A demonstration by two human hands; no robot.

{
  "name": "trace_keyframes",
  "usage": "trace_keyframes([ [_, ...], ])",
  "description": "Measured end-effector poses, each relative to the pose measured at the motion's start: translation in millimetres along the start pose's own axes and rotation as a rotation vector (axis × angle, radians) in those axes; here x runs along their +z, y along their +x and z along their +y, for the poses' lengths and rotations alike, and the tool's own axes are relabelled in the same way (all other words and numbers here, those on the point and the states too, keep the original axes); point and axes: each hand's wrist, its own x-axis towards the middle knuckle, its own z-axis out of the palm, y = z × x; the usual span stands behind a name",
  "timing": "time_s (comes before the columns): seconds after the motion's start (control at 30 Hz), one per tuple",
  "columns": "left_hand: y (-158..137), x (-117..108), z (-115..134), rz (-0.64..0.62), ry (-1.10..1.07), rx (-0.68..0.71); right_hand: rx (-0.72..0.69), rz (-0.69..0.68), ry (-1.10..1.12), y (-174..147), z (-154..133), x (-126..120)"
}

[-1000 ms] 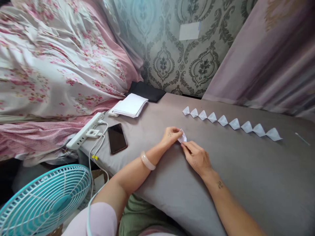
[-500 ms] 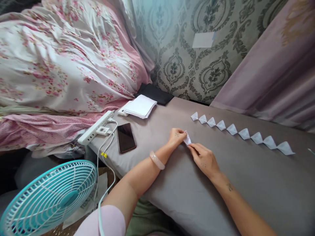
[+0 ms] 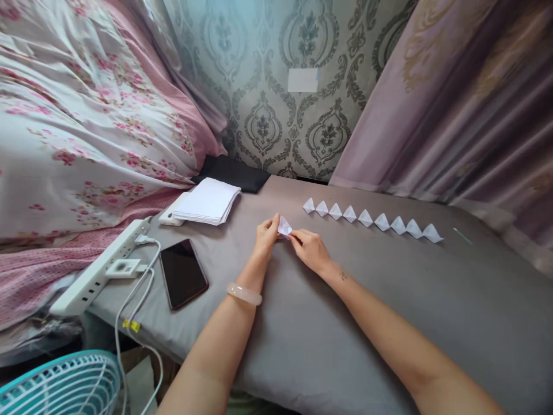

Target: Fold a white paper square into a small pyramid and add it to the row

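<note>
We note a small folded white paper piece [image 3: 284, 226] at the centre of the frame, just above the grey cloth surface [image 3: 389, 300]. Our left hand [image 3: 266, 231] pinches its left edge with the fingertips closed on the paper; our right hand [image 3: 310, 249] grips its right lower edge the same way, fingers curled. Both hands touch the piece and nearly meet each other. The exact fold we cannot resolve at this size.

On the left wrist sits a pale bangle [image 3: 244, 294], lower centre.

To the right of the hands, in the middle right of the frame, a row of folded paper triangles [image 3: 371, 219] lies on the grey surface, nine counted, each just beside the next, well apart from the held piece. Further right lies a thin pale stick [image 3: 462, 235].

Left of the hands: a dark smartphone [image 3: 183, 272] lying flat, screen off. Above it, a stack of white paper sheets [image 3: 208, 201] resting partly on a small white object. Behind that, a black flat item [image 3: 233, 173] against the patterned wallpaper [image 3: 276, 109].

Far left: a white power strip [image 3: 101, 266] with a plugged white cable [image 3: 133, 305]. Lower left corner: a teal fan grille [image 3: 56, 386]. Upper left: floral bedding [image 3: 86, 115]. Upper right: a mauve curtain [image 3: 453, 104].
</note>
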Motion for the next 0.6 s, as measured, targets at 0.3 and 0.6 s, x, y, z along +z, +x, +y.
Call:
trace_keyframes([
  [0.3,10,0,-3,0.121,-0.041,-0.156,0.385,-0.035,-0.222,55,21,28],
  [0.6,12,2,-6,0.108,0.045,-0.167,0.482,-0.065,-0.223,86,34,40],
])
